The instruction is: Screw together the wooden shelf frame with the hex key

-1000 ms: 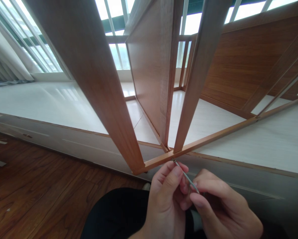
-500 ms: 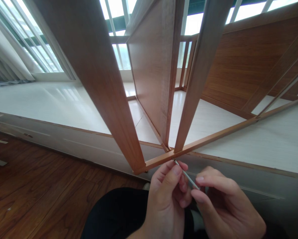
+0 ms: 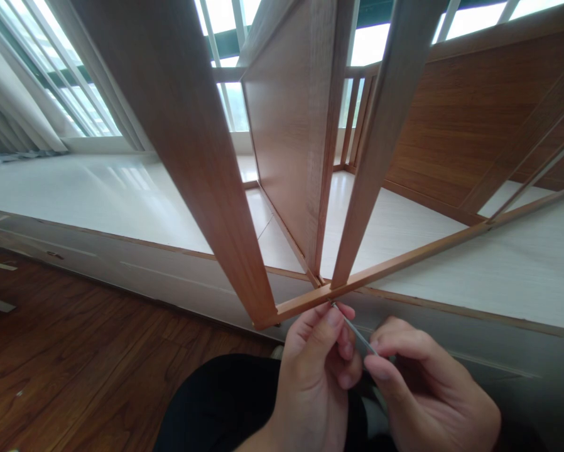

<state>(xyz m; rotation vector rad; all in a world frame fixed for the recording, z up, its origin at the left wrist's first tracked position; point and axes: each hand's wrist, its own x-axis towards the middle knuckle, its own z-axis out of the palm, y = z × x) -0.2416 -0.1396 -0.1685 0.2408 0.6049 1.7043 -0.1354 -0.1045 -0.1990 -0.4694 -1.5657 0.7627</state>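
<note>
Just below the wooden bottom rail (image 3: pixel 385 267), my left hand (image 3: pixel 317 361) is closed, with thumb and fingers pinched round the upper end of a thin grey hex key (image 3: pixel 360 335). That end meets the underside of the rail near the slat; whether a screw sits there is hidden by my fingertips. My right hand (image 3: pixel 428 383) pinches the lower end of the hex key between thumb and forefinger. Above my hands a narrow wooden slat (image 3: pixel 371 182) and a wide wooden post (image 3: pixel 216 194) rise from the rail.
The wooden frame leans over a white ledge (image 3: pixel 98 194). Behind stand a wooden panel (image 3: pixel 286 144) and a darker panel (image 3: pixel 456 119). A curtain (image 3: pixel 32 94) hangs at the left by barred windows. Dark wood flooring (image 3: pixel 98 358) lies below, and my knee (image 3: pixel 216 402) is bent under my hands.
The hex key has turned slightly, and my right thumb and forefinger have shifted a little at its lower end. My left hand stays almost where it was. The view has shifted slightly.
</note>
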